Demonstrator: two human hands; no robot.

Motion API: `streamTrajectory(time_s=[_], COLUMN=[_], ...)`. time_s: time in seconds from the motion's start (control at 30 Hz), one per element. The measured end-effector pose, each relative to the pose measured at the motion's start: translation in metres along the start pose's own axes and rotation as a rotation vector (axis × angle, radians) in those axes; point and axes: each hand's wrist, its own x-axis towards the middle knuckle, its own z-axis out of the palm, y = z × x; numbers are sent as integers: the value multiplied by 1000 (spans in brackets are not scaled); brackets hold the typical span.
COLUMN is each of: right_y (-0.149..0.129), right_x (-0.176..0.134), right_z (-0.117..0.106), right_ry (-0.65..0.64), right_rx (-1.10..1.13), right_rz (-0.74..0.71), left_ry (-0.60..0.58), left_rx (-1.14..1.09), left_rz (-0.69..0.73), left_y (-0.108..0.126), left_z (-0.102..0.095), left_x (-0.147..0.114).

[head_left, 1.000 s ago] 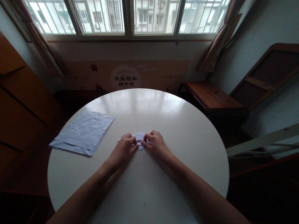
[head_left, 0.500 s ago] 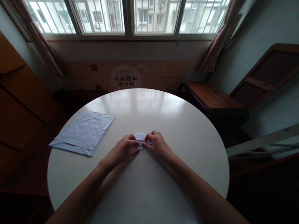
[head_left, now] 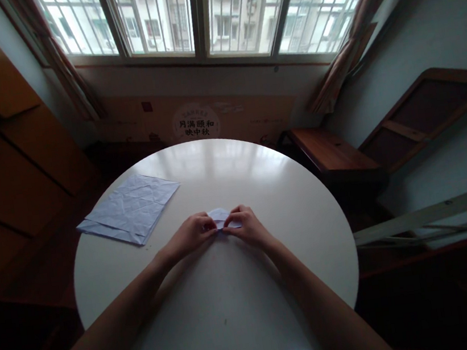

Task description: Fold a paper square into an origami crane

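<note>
Near the middle of the white round table (head_left: 227,290), a small folded piece of white paper (head_left: 218,213) lies between my hands. My left hand (head_left: 197,229) pinches its near edge from the left, thumb and fingertips closed together. From the right, my right hand (head_left: 243,224) pinches the same near edge, its fingertips close to those of the left. Both hands partly cover the paper, so its full folded shape is hidden.
Several creased white sheets (head_left: 132,207) lie stacked at the table's left edge. Beyond the table stand a cardboard panel with printed characters (head_left: 250,107) and a barred window. A wooden bench (head_left: 331,150) stands to the right.
Both hands have shifted slightly at the paper, with fingertips now lower on its near edge. More of the paper's inner face shows between them. The stacked sheets have stayed put.
</note>
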Motion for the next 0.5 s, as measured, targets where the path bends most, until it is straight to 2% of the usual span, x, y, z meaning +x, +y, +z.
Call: streamTrajectory(time_s=[0.2,0.3,0.5], right_y=[2,2,2], right_x=[2,3,6], right_z=[1,2,10], right_ry=[-21,-22,16], right_rx=[-6,-36,-120], right_rz=[16,22,72], left_ry=[9,18,140], left_rx=[-36,-13,131], left_rz=[-23,-80,-177], left_y=[-9,-11,-6], left_z=[1,3,13], left_x=[2,4,7])
